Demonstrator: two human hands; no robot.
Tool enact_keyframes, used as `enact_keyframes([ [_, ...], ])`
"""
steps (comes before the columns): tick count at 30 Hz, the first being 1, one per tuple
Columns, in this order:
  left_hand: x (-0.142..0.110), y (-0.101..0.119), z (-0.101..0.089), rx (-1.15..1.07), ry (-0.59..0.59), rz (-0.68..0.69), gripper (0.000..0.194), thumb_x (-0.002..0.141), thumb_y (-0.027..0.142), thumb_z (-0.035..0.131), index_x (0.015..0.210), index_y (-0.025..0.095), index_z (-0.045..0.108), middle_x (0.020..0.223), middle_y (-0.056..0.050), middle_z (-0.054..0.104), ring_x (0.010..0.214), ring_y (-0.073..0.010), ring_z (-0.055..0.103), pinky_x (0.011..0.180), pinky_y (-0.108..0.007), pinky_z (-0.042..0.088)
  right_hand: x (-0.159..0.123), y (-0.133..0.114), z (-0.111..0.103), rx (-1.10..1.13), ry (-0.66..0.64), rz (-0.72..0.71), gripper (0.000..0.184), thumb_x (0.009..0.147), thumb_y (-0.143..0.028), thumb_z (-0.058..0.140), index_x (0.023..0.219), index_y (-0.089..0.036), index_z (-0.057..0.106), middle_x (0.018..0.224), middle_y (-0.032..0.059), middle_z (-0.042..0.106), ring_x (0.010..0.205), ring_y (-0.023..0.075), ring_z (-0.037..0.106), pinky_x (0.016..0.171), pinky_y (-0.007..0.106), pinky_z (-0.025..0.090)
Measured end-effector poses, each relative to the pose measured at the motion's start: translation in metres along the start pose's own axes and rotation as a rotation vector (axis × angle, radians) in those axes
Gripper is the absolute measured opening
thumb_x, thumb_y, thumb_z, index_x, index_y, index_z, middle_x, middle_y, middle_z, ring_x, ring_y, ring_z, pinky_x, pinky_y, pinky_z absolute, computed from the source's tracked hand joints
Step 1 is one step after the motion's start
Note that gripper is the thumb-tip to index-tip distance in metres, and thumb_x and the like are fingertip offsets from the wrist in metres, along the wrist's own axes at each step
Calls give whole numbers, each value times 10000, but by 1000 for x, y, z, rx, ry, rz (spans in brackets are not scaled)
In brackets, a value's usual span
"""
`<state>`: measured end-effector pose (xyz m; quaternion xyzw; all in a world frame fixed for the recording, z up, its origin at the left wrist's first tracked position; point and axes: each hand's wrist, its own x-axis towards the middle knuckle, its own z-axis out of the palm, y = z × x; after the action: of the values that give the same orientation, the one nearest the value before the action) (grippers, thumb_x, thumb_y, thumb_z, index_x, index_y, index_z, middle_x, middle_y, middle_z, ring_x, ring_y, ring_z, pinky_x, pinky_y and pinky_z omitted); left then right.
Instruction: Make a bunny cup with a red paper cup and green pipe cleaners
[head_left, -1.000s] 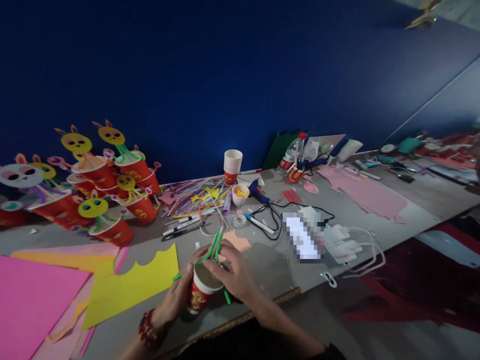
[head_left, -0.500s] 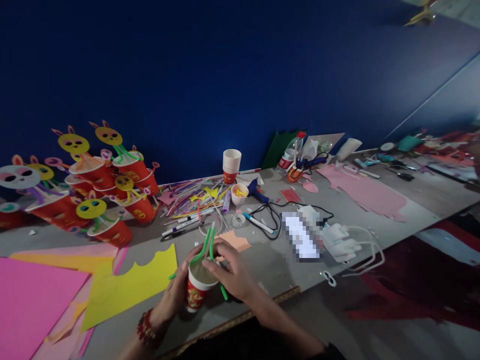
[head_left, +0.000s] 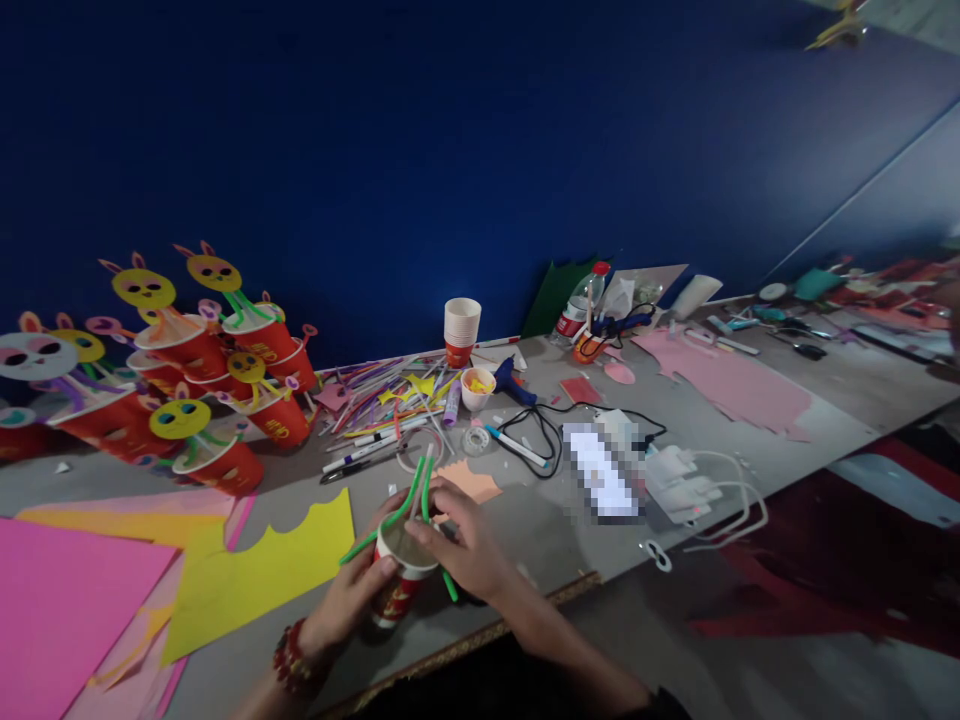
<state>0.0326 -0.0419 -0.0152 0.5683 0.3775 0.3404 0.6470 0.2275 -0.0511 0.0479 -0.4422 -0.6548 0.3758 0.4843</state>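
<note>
Blue wall (head_left: 450, 160) along far edge of tabletop (head_left: 551, 545). On left part, toward near edge: pink sheet (head_left: 75, 610), with yellow sheet (head_left: 262, 580) just beside. Toward far edge, right part: pale pink paper (head_left: 727, 385). At left, near far edge: red cups (head_left: 274, 415) with paper faces on straws. Mid-tabletop, by far edge: straw pile (head_left: 367, 395).

Close to near edge, about its middle: right hand (head_left: 465, 540), half-curled over right side of cup's mouth, thumb bent inward beside green straws; seemingly pinching them, exact contact too blurred to tell. Left hand (head_left: 356, 590) partly closed, wrapped round left side of cup (head_left: 407, 592).

Changed just now: left thumb across cup's front, just below rim, instead of up along side; longer stretch of left green straw showing past hand. Likely a firmer hold on cup, leaving right hand to manage straws. Cup slightly tilted between both hands, near middle of near edge; can't tell whether bottom touches tabletop. Green straws (head_left: 412, 490) up out of mouth, ends sticking out both sides.

Smaller, toward far edge: bottle (head_left: 574, 320), cup stack (head_left: 461, 325), glue gun (head_left: 512, 380), then tape roll (head_left: 476, 438).
</note>
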Motion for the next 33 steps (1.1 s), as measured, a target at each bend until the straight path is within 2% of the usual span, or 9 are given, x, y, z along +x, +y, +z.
enact_keyframes([
  [8,1,5,1,12,53,-26,616,774,626,661,1196,180,716,1295,-115,678,1347,-353,483,1187,-456,293,0,3,1,20,6,3,72,902,-264,609,885,-201,639,928,43,607,915,197,581,821,288,478],
  [15,0,3,3,13,52,-60,590,805,607,636,1200,176,711,1278,-122,687,1364,-340,465,1203,-460,248,-2,5,1,12,12,4,51,898,-252,620,904,-213,653,926,35,619,918,192,590,791,265,479],
  [21,-1,8,6,3,79,-87,556,767,620,674,1089,176,761,1112,-113,760,1195,-339,614,1153,-451,355,-4,7,2,16,5,20,79,913,-265,606,924,-202,653,962,42,639,910,187,599,789,266,487],
  [24,0,8,5,9,65,-81,538,772,592,686,1094,167,758,1102,-121,761,1211,-340,605,1153,-446,356,-8,9,0,42,19,40,114,946,-280,565,928,-199,643,949,39,655,887,179,619,782,265,497],
  [26,0,4,3,13,71,-50,549,786,571,682,1146,160,735,1172,-130,736,1290,-338,544,1175,-437,318,-15,15,-8,7,105,45,150,977,-283,516,974,-204,644,978,48,674,910,186,636,799,278,503],
  [28,-1,-2,0,0,102,-33,577,798,569,669,1202,159,705,1238,-134,706,1337,-330,500,1184,-424,300,-25,26,-25,-123,271,46,178,990,-280,493,1059,-214,644,1039,67,690,972,204,642,845,307,500],
  [30,-2,-10,-4,-24,145,-42,608,803,586,654,1232,157,687,1252,-135,699,1330,-325,509,1174,-410,322,-40,40,-50,-338,463,38,186,980,-286,510,1082,-215,650,1057,87,700,999,228,641,887,353,491],
  [33,-4,-17,-7,-61,188,-83,660,780,631,653,1233,153,687,1177,-136,735,1236,-334,594,1124,-411,401,-68,59,-98,-624,662,36,220,975,-308,499,1090,-195,648,1058,122,712,1026,268,639,928,430,479],
])
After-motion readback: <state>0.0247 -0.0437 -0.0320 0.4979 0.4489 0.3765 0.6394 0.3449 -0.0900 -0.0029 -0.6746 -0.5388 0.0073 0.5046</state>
